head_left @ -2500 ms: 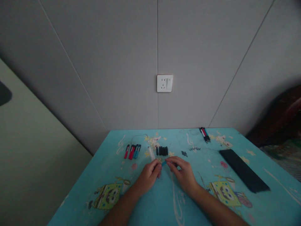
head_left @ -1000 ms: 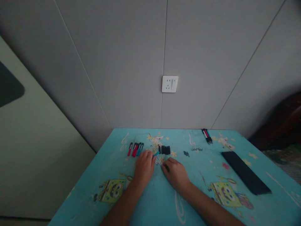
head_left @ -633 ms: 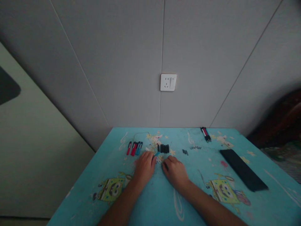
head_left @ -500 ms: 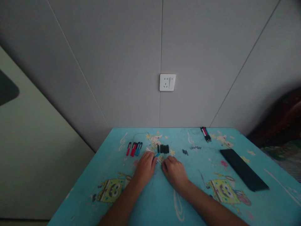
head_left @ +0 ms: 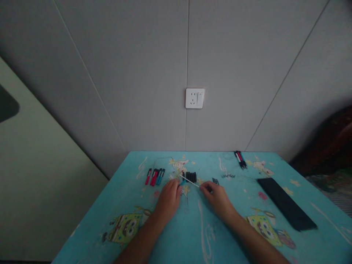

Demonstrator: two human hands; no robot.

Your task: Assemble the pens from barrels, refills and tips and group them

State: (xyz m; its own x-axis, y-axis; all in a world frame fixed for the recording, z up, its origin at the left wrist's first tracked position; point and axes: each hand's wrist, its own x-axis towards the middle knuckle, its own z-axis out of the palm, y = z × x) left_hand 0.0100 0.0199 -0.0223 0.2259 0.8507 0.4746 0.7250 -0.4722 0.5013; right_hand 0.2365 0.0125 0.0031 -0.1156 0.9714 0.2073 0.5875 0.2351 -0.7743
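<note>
My left hand (head_left: 169, 196) is closed around a blue pen barrel (head_left: 183, 182), whose end points up and to the right past the fingers. Between thumb and fingertips, my right hand (head_left: 216, 198) pinches a thin white stick like a pen refill (head_left: 194, 183), which slants up-left across the barrel's end. Whether the two touch is unclear. Just beyond the hands stands a row of short black cylinders (head_left: 191, 177). More thin white sticks (head_left: 183, 192) lie beside my left hand. Red barrels (head_left: 153, 178) and blue barrels (head_left: 161, 176) with dark ends lie to its left.
Small dark pieces (head_left: 215, 181) and a line of tiny spring-like bits (head_left: 228, 176) lie beyond my right hand. Several pens (head_left: 240, 160) are grouped at the back right. A flat black panel (head_left: 286, 203) rests on the right of the cartoon-patterned table (head_left: 181, 234). Behind is a wall socket (head_left: 195, 98).
My right hand has moved right and now shows a white stick in its pinch, reaching toward the blue barrel. My left hand keeps hold of the barrel. The view has tilted slightly.
</note>
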